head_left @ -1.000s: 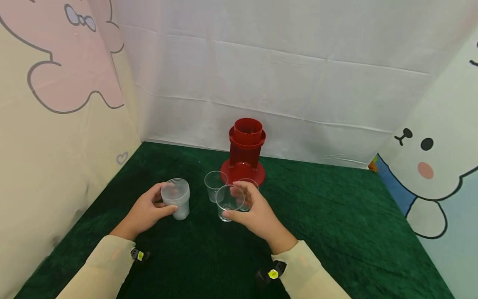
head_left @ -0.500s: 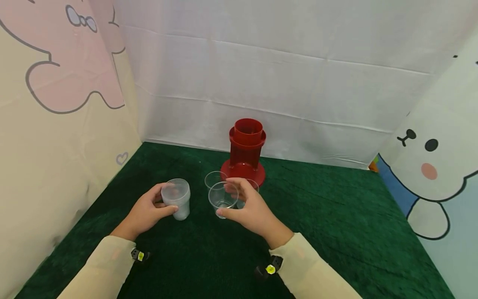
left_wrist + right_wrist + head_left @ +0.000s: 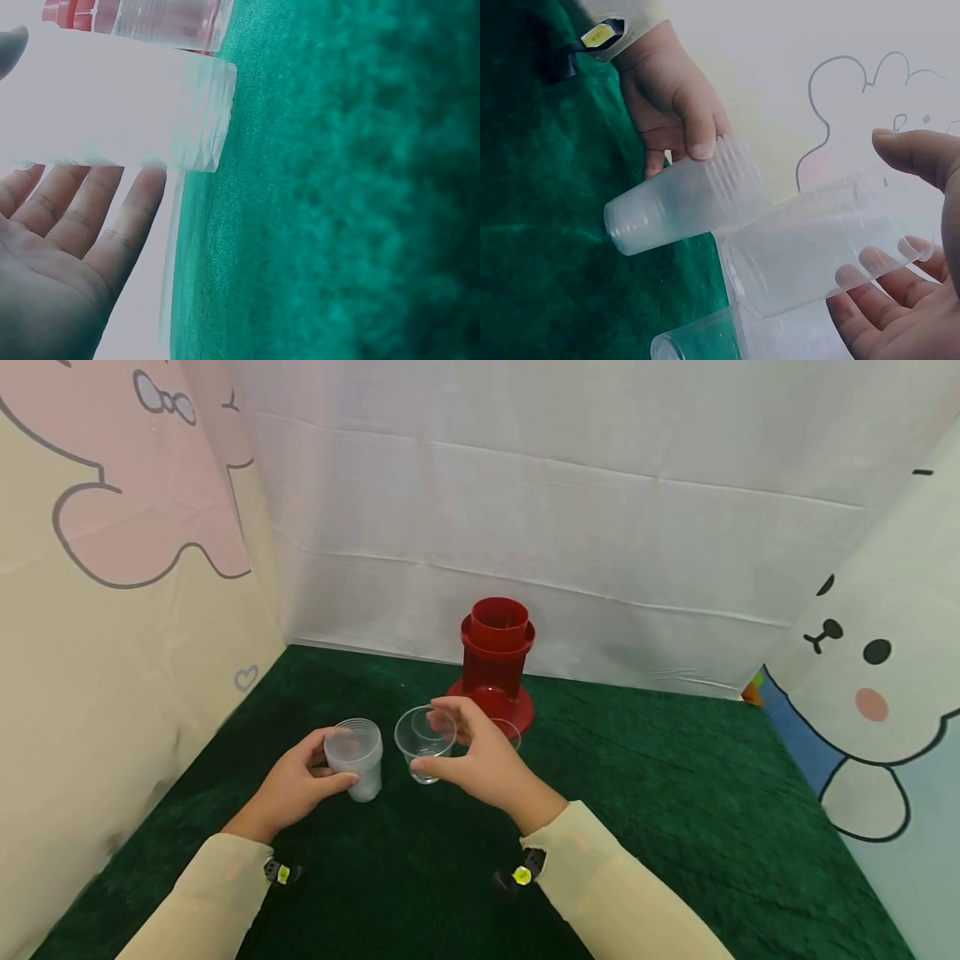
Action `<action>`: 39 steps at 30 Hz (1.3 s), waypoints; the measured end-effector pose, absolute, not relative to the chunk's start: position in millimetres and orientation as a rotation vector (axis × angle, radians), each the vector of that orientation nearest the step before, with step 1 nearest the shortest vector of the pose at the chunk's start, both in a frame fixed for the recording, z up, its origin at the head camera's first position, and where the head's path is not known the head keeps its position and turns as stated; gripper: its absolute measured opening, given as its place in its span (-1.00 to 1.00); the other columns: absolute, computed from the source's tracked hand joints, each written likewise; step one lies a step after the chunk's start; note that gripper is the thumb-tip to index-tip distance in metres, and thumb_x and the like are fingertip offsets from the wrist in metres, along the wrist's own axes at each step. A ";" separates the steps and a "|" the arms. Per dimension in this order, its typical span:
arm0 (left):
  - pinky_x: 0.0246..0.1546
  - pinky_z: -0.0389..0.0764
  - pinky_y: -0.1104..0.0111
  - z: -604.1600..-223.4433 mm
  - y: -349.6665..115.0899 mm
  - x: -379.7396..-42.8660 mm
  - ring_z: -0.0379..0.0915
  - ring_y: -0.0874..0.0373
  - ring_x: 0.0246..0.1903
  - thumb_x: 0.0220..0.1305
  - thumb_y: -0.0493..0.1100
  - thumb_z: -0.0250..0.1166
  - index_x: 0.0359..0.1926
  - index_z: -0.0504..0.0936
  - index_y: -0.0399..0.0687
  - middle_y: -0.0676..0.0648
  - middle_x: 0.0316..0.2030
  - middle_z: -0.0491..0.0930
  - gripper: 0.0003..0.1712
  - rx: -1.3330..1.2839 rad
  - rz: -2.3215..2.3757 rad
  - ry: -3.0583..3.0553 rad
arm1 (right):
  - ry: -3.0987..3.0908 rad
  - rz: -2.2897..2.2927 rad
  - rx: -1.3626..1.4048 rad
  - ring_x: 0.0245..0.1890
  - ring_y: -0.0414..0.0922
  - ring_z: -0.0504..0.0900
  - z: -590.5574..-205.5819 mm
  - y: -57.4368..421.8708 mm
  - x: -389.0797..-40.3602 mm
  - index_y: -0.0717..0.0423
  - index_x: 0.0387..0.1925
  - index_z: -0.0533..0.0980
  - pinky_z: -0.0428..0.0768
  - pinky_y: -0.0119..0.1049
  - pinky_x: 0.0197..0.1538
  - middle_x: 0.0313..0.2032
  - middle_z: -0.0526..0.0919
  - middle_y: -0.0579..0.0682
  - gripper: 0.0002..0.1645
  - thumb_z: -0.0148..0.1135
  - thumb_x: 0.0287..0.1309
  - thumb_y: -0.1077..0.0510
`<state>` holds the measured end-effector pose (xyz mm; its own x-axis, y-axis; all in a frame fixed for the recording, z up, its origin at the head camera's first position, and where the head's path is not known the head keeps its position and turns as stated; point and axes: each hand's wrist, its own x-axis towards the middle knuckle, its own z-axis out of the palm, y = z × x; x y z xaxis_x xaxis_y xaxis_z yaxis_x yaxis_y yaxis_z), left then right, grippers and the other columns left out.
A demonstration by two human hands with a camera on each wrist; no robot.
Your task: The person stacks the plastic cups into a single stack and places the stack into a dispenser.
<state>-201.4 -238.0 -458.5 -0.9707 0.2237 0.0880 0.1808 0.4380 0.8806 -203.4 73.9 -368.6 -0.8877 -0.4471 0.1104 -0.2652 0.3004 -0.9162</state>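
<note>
My left hand [image 3: 303, 781] grips a stack of nested clear plastic cups [image 3: 358, 764], thumb on the near side. The stack [image 3: 112, 105] looks whitish in the left wrist view, the fingers [image 3: 127, 217] along its side. With my right hand [image 3: 483, 760] I hold a single clear plastic cup [image 3: 420, 760], thumb near and fingers on the far side. In the right wrist view this held cup [image 3: 795, 259] is close beside the stack [image 3: 675, 202]. Another clear cup [image 3: 513, 735] shows behind my right hand, mostly hidden. One more cup is partly seen through the held cup.
A red cylindrical stand [image 3: 495, 660] with a round base is behind the cups, near the white back curtain [image 3: 570, 527]. Green cloth [image 3: 675, 793] covers the table. Printed fabric walls [image 3: 150, 652] close off both sides.
My right hand has moved left and slightly away from me with the single cup, now in front of the left standing cup. The left hand and its stack have stayed put.
</note>
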 end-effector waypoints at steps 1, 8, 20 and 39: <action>0.06 0.63 -0.03 -458.7 -237.9 -201.6 0.54 -0.19 0.13 0.33 -0.06 0.45 0.44 0.31 -0.06 -0.24 0.22 0.50 -0.24 0.372 1.603 2.628 | 2.391 -1.641 -0.656 0.33 -0.14 0.46 -367.6 72.1 -204.2 -0.17 0.42 0.30 0.38 -0.09 0.42 0.34 0.51 -0.11 -0.09 0.58 0.12 0.00; 0.06 0.64 0.02 -458.5 -236.8 -200.5 0.55 -0.18 0.12 0.34 -0.06 0.45 0.45 0.31 -0.06 -0.24 0.22 0.49 -0.23 0.364 1.605 2.623 | 2.396 -1.658 -0.643 0.32 -0.16 0.48 -362.7 53.8 -205.6 -0.17 0.44 0.30 0.41 -0.10 0.39 0.34 0.52 -0.16 -0.10 0.56 0.14 -0.04; 0.00 0.67 0.16 -456.7 -236.2 -199.9 0.59 -0.15 0.08 0.34 -0.06 0.45 0.45 0.30 -0.09 -0.26 0.20 0.53 -0.23 0.352 1.594 2.644 | 2.432 -1.663 -0.756 0.27 -0.22 0.47 -343.9 22.4 -206.1 -0.19 0.43 0.31 0.46 -0.10 0.34 0.32 0.52 -0.19 -0.11 0.54 0.14 -0.07; 0.14 0.59 -0.07 -452.7 -240.2 -201.0 0.47 -0.22 0.22 0.34 0.01 0.45 0.50 0.23 -0.10 -0.28 0.31 0.45 -0.14 0.339 1.558 2.639 | 2.302 -1.762 -0.728 0.23 -0.24 0.51 -330.3 -8.1 -216.3 -0.14 0.41 0.32 0.50 -0.21 0.28 0.28 0.54 -0.19 -0.16 0.52 0.18 -0.05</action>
<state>-201.0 -240.2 -452.7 -0.9741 0.2178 0.0609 0.1585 0.4658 0.8706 -216.3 -8.1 -330.3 -0.8704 -0.4627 0.1683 -0.2832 0.1908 -0.9399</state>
